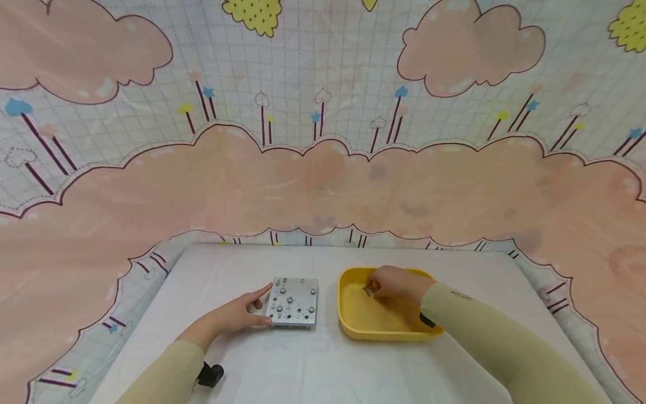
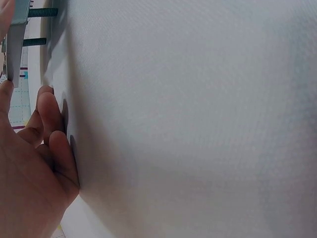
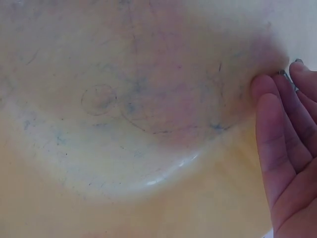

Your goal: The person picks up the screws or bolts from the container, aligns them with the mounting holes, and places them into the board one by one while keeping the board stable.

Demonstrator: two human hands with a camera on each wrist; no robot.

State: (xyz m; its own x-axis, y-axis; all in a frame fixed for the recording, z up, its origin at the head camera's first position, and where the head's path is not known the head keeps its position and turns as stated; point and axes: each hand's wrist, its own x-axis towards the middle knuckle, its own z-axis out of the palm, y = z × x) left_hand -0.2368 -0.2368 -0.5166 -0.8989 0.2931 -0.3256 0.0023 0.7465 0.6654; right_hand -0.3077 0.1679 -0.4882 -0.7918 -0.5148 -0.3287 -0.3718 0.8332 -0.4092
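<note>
While the left hand (image 1: 237,314) rests on the white table (image 1: 313,365), its forefinger and thumb reach round the near left corner of the metal plate (image 1: 292,302), touching its edge; the other fingers (image 2: 47,111) lie loosely curled against the tabletop. That plate is square, studded with small bolts and holes, and sits flat just left of the yellow tub (image 1: 353,325). From the left wrist view its edge shows at the top corner with two threaded bolts (image 2: 42,12) sticking out.

Inside the tub is the right hand (image 1: 396,283), at the far left part, fingers bent down onto a small bunch of metal parts (image 1: 368,290) (too small to name). Whether it actually pinches them I cannot tell. From the right wrist view the fingers (image 3: 277,144) lie together, fairly straight, against the scuffed tub floor.

A small black object (image 1: 211,375) lies on the table beside the left sleeve.
</note>
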